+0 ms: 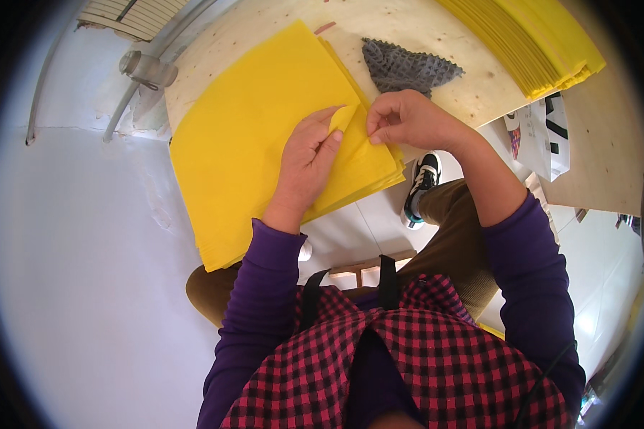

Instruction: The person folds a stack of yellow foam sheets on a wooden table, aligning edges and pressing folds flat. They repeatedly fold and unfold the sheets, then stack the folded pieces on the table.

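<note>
The left hand [304,163] pinches a turned-up corner [343,118] of the yellow sheet [257,129] atop the stack [381,182] at eleven o'clock, the right hand [410,121] curls at its edge, grip unclear, and only that corner seems raised, the rest lying flat, apparently left to do.
</note>
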Tool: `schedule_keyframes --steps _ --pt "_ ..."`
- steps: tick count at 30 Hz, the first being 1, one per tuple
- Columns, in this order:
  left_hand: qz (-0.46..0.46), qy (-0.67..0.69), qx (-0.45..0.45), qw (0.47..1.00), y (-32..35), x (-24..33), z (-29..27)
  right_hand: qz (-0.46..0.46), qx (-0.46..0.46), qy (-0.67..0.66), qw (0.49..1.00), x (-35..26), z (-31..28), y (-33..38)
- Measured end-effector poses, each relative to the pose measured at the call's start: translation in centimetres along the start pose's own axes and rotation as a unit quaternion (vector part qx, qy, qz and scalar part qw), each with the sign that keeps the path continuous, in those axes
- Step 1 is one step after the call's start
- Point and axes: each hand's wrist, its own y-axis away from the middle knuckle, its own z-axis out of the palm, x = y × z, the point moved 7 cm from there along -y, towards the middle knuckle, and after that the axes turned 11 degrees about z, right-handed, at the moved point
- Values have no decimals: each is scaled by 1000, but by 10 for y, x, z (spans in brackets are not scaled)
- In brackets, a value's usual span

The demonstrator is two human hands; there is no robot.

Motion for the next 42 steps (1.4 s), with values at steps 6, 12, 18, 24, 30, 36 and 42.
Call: schedule_keyframes --steps 6,12,18,24,30,36,42 --pt "-7 26 -1 1000 0 2 1 -20 22 2 1000 -6 -4 2" --pt "0 7 -20 1000 -1 2 0 -35 41 9 999 -11 -4 3" --pt "21 -6 -32 999 -1 3 0 -55 47 17 997 -17 -5 2" --pt "16 -32 -66 997 -1 7 1 -53 51 14 997 -19 -5 2" --pt "35 -40 -78 996 -1 14 5 -38 48 9 998 -22 -4 0" --pt "23 -55 -74 995 -1 11 5 -14 27 8 999 -23 -4 -2" --pt "15 -58 -67 996 0 10 4 -14 27 -4 1000 -21 -3 -2"
